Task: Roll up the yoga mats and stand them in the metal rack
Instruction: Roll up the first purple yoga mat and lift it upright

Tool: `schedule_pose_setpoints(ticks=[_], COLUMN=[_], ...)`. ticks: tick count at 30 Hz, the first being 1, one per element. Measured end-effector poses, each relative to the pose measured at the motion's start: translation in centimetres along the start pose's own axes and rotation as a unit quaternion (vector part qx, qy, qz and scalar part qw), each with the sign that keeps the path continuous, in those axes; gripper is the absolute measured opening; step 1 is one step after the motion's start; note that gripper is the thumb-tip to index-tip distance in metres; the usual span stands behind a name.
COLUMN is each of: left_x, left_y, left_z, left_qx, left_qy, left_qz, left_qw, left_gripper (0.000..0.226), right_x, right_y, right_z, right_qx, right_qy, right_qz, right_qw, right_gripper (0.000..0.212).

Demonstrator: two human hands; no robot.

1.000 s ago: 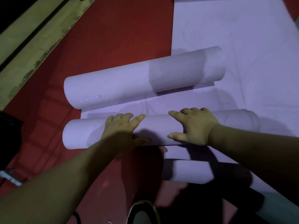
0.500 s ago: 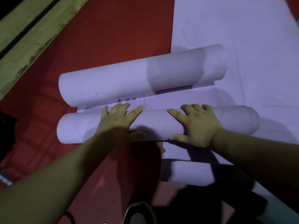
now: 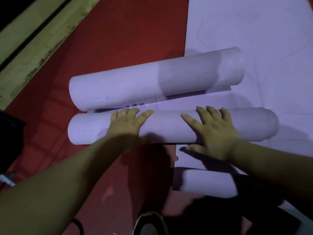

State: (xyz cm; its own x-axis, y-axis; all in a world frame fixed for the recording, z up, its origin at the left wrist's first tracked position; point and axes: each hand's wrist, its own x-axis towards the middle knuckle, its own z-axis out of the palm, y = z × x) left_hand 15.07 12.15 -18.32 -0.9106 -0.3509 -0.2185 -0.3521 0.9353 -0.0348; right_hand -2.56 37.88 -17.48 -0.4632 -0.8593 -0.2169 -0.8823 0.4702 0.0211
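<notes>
Left hand (image 3: 128,128) and right hand (image 3: 214,133), set apart with fingers spread flat, are pressing on the pale lilac rolled foam yoga mat (image 3: 169,128), just beside a thicker lilac roll (image 3: 135,82).

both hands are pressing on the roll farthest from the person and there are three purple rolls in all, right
Not quite. The head view shows the left hand and the right hand pressing on the middle roll, not the farthest one. The far roll lies untouched beyond it. There are three purple rolls in all, the third roll lying nearest the person.
</notes>
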Motion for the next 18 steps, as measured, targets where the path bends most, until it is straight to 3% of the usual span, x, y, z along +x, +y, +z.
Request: schedule_pose_setpoints(ticks=[10,18], left_x=[0.8,2.1], left_y=[-0.7,-1.3], left_z=[-0.7,-1.5], left_qx=[-0.007,0.004], left_qy=[-0.034,-0.038], left_qz=[0.019,0.052], left_qw=[0.999,0.998], left_gripper=[0.120,0.115], right_x=[1.5,3.0], right_y=[0.8,2.2], right_z=[-0.4,-1.6], right_qx=[-0.018,-0.029], right_qy=[-0.020,-0.042], right_qz=[-0.002,-0.057], right_qw=[1.000,0.997], right_gripper=[0.103,0.106])
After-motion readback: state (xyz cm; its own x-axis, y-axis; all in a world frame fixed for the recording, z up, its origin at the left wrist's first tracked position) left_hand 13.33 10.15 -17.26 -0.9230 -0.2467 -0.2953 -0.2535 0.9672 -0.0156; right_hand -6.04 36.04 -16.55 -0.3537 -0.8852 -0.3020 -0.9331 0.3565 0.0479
